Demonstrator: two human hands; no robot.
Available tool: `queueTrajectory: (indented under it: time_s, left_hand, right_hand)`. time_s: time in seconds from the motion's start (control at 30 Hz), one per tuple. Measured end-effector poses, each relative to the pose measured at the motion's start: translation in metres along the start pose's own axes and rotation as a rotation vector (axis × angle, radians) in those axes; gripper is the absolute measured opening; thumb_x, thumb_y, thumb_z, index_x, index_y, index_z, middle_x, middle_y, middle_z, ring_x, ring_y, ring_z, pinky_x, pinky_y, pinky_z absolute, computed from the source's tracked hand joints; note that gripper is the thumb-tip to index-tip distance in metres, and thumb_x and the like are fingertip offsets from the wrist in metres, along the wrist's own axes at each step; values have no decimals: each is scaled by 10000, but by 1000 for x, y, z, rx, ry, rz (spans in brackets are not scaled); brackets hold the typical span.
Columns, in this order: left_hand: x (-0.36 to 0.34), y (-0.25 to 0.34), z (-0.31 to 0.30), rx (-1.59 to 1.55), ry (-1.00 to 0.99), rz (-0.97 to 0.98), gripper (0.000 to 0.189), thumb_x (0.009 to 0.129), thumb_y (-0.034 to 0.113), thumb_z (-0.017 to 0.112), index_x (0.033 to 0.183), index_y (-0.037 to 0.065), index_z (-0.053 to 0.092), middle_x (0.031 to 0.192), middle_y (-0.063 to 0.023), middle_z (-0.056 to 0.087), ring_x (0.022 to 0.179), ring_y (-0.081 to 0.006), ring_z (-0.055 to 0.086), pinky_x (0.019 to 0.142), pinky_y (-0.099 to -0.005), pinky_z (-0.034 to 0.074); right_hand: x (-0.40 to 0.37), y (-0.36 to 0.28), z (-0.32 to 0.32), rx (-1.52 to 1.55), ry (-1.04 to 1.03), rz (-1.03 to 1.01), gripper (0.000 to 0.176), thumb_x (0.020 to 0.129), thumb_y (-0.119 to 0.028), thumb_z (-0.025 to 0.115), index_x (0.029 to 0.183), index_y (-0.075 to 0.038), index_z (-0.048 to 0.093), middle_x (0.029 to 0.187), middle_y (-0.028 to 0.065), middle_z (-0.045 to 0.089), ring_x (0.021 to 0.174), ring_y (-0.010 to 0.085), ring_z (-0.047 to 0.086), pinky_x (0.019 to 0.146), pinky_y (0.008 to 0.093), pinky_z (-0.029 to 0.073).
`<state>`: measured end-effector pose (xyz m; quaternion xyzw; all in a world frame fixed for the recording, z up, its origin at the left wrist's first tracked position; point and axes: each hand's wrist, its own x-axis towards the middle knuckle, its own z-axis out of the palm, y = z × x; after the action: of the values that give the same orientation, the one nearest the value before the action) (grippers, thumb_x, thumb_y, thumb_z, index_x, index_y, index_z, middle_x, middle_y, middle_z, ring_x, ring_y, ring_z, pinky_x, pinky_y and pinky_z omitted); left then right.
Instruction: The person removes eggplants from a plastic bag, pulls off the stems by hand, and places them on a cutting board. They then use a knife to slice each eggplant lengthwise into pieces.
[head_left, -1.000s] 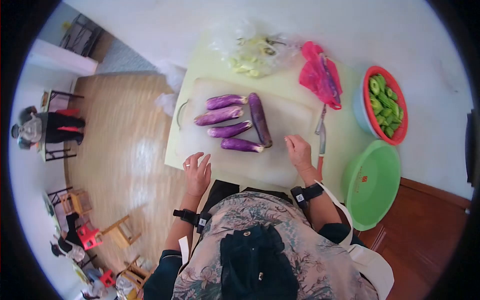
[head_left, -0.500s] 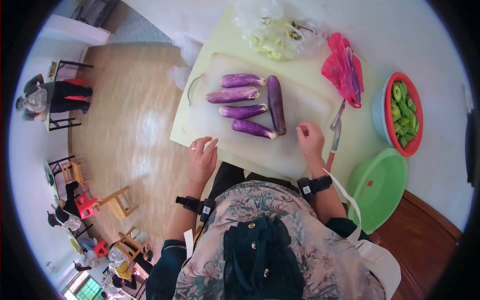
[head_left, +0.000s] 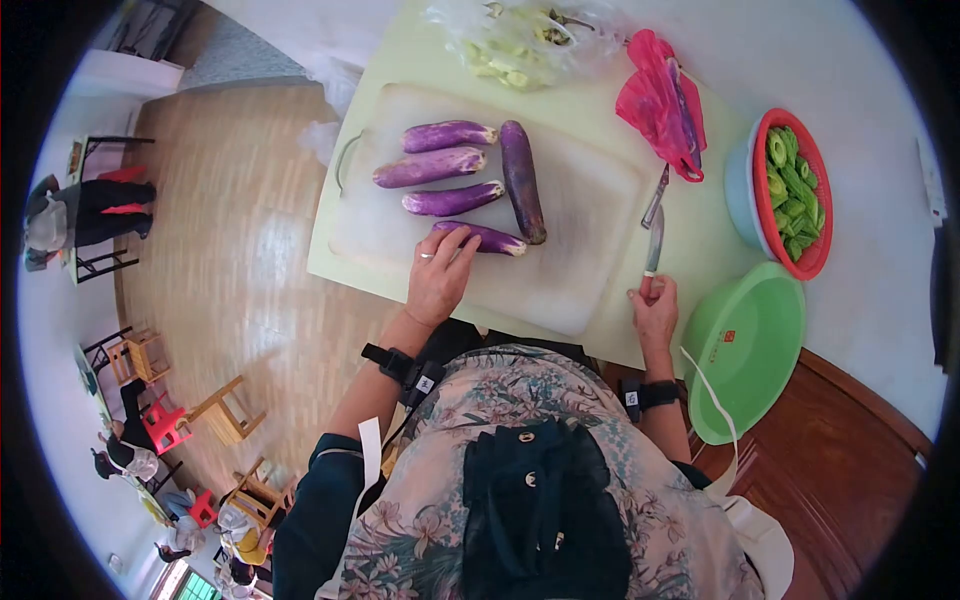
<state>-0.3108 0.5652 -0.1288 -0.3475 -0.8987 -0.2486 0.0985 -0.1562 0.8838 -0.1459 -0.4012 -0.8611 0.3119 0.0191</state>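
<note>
Several purple eggplants lie on the white cutting board [head_left: 590, 270]. One eggplant [head_left: 522, 185] lies crosswise to the right of the others. My left hand [head_left: 438, 280] has its fingers closed on the left end of the nearest eggplant [head_left: 492, 240], which still rests on the board. Beyond it are three more, the closest being a dark purple eggplant [head_left: 452, 199]. At the board's right, my right hand [head_left: 655, 315] grips the red handle of a knife [head_left: 655, 250], whose blade points away from me on the table. A metal peeler [head_left: 655, 197] lies at the blade's tip.
A green basin [head_left: 750, 370] stands at the right, below a red basket [head_left: 822, 215] of cut green vegetables. A pink bag [head_left: 645, 100] and a clear bag [head_left: 480, 45] of pale pieces lie at the table's far side. Other people and wooden stools [head_left: 232, 412] are at left.
My left hand has moved forward and right onto the nearest eggplant. My right hand has left the board's edge and taken hold of the knife handle. The whole view has shifted slightly.
</note>
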Motion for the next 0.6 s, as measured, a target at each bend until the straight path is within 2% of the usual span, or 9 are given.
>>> queueTrajectory:
  time_s: [0.13, 0.2, 0.23, 0.33, 0.4, 0.43, 0.5, 0.57, 0.6]
  left_hand:
    - [-12, 0, 1, -17, 41, 15, 410, 688, 14, 617, 1095, 60, 635, 1160, -73, 553, 1033, -268, 507, 884, -376, 430]
    - [-16, 1, 2, -12, 51, 13, 404, 683, 10, 617, 1083, 57, 641, 1149, -71, 559, 1027, -263, 508, 884, -372, 429]
    - [-18, 2, 3, 1, 63, 8, 398, 678, 5, 616, 1072, 54, 647, 1139, -70, 565, 1020, -259, 509, 883, -367, 427]
    - [-24, 4, 9, -9, 121, 12, 401, 661, 1, 614, 1058, 44, 654, 1131, -67, 576, 1012, -253, 515, 881, -358, 425]
    - [-27, 4, 10, -17, 117, -2, 403, 654, -2, 611, 1052, 41, 658, 1128, -66, 581, 1013, -254, 517, 885, -355, 424]
    - [-28, 4, 11, -26, 115, -7, 405, 648, -4, 608, 1047, 38, 661, 1125, -66, 586, 1013, -254, 519, 889, -353, 424]
    - [-29, 4, 13, -22, 129, -6, 406, 645, -2, 608, 1046, 38, 663, 1124, -66, 589, 1016, -255, 520, 889, -351, 426]
    - [-30, 3, 15, -18, 141, -4, 407, 643, 0, 608, 1045, 38, 664, 1122, -65, 591, 1019, -256, 521, 889, -350, 429]
    - [-30, 4, 16, -12, 153, -12, 394, 652, -20, 630, 1039, 44, 668, 1112, -62, 595, 1009, -249, 526, 876, -342, 434]
  right_hand:
    - [5, 12, 2, -3, -52, 3, 425, 810, -170, 639, 1178, -18, 493, 837, 166, 610, 735, 293, 613, 691, 402, 485]
    - [3, 18, 4, -48, 88, -57, 385, 858, -166, 563, 1211, -35, 483, 846, 174, 606, 756, 282, 615, 704, 391, 485]
    - [-1, 19, 2, -53, 86, -60, 385, 858, -166, 563, 1211, -35, 483, 846, 174, 606, 756, 282, 615, 704, 391, 485]
    - [-13, -2, -6, 113, 200, -96, 341, 876, -169, 549, 1187, -37, 503, 867, 188, 608, 764, 297, 617, 718, 394, 485]
    - [-23, -38, -19, 99, 76, -286, 308, 872, -150, 563, 1154, -35, 520, 872, 182, 608, 766, 278, 621, 709, 362, 489]
    - [-26, -54, -21, 94, 70, -286, 308, 872, -150, 563, 1154, -35, 520, 872, 182, 608, 766, 278, 621, 709, 362, 489]
    - [-25, -85, -16, 59, -273, -296, 287, 862, -119, 577, 1132, -36, 529, 903, 173, 621, 769, 280, 635, 683, 343, 502]
    - [-18, -112, 0, 106, -347, -630, 282, 849, -99, 593, 1120, -50, 531, 906, 150, 615, 734, 305, 630, 625, 361, 508]
    - [-14, -126, 7, 101, -352, -631, 282, 849, -99, 593, 1120, -50, 531, 906, 150, 615, 734, 305, 630, 625, 361, 508]
